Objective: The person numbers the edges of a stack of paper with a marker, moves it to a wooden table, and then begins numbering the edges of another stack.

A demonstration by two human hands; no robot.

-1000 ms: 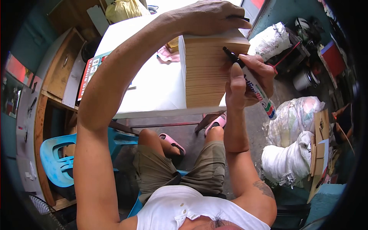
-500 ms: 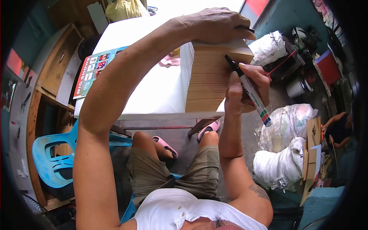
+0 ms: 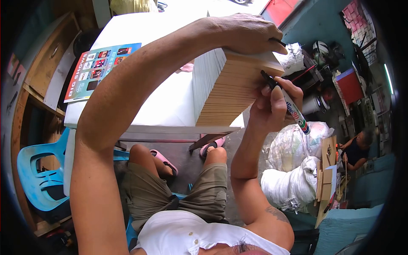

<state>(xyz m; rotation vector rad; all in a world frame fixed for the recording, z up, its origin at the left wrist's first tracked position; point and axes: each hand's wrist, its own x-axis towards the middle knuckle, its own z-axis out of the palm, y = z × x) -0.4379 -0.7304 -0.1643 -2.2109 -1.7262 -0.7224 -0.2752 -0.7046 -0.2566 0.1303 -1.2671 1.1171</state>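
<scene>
A tall stack of thin boards (image 3: 231, 80) stands at the front edge of the white table (image 3: 165, 104), its brown layered edges facing me. Across its top lies my left hand (image 3: 250, 34), fingers curled over the far right corner. A black marker cap (image 3: 278, 42) pokes out from between those fingers. My right hand (image 3: 278, 100) grips a marker (image 3: 294, 109) with a white barrel and a red, green and blue end band. The marker's black tip points up and left, right at the layered edges near the stack's upper right, where a dark smudge shows.
A "Big Shows" poster (image 3: 102, 70) lies on the table's left part. Below left is a blue plastic chair (image 3: 40, 170). On the right floor sit stuffed white sacks (image 3: 291, 180) and leaning wood pieces (image 3: 328, 170). Another person (image 3: 356, 151) is at far right.
The view has shifted and tilted a little. The stack appears more slanted, and the marker tip is now lower and closer to its right edge. Both hands keep their holds.
</scene>
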